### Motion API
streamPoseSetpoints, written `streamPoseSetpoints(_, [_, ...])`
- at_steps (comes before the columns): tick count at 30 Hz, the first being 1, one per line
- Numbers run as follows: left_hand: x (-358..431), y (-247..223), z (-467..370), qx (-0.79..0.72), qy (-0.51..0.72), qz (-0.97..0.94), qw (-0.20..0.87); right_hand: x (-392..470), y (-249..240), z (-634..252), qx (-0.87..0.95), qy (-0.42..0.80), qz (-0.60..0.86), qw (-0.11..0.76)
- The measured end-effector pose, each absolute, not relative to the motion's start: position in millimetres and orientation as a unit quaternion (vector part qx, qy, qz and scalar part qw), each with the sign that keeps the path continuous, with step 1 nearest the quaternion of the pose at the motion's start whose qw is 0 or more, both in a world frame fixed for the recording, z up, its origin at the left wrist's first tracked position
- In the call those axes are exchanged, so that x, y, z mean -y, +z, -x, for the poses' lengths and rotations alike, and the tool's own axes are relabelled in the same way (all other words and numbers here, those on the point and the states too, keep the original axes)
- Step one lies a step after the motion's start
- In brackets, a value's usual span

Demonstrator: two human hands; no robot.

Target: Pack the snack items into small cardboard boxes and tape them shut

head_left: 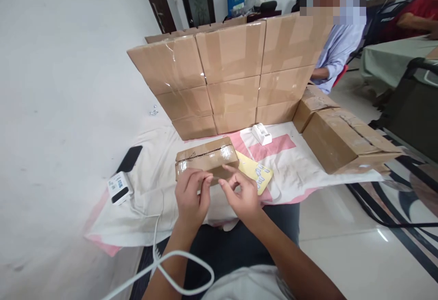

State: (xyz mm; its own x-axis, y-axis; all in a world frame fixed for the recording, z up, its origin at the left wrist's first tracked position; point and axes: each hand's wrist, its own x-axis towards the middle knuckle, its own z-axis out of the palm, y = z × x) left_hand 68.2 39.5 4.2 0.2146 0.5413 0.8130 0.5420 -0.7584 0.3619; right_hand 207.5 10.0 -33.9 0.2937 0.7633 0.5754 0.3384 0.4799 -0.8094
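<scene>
My left hand [192,193] is closed in a pinch, thumb against forefinger, in front of a taped cardboard box [205,154]. Close by on its right, my right hand [242,194] has its fingers curled, with the thumb tip pointing at the left fingertips. Between the two sets of fingertips there seems to be something thin and pale, too small to make out. The small box lies on the cloth just beyond both hands, its lower front partly hidden by them. A yellow printed card or booklet [255,171] sticks out from beside the box, right of it.
A wall of stacked cartons [232,58] stands behind. More cartons [337,138] sit at the right. On the cloth are a white device [262,134], a black phone [130,159] and a white box with a cable [119,188]. A person [337,49] sits beyond.
</scene>
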Motion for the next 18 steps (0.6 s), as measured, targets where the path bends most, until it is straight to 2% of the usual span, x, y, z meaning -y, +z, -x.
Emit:
streamPoseSetpoints(4, [-42,13,-64,0.348,-0.495,0.795,0.029,-8,-32,-209,0.534,0.272,0.546,0.585])
streamPoseSetpoints(10, [-53,64,-27,0.436,-0.559,0.699,0.100,-11,-65,-236,0.535,0.313,0.610,0.493])
streamPoseSetpoints(14, [-69,93,-1,0.468,-0.394,0.791,0.000,-9,-84,-247,0.534,0.308,0.635,0.467])
streamPoseSetpoints(18, [-88,96,9,0.486,-0.216,0.842,-0.093,-14,-78,-253,0.557,0.264,0.631,0.470])
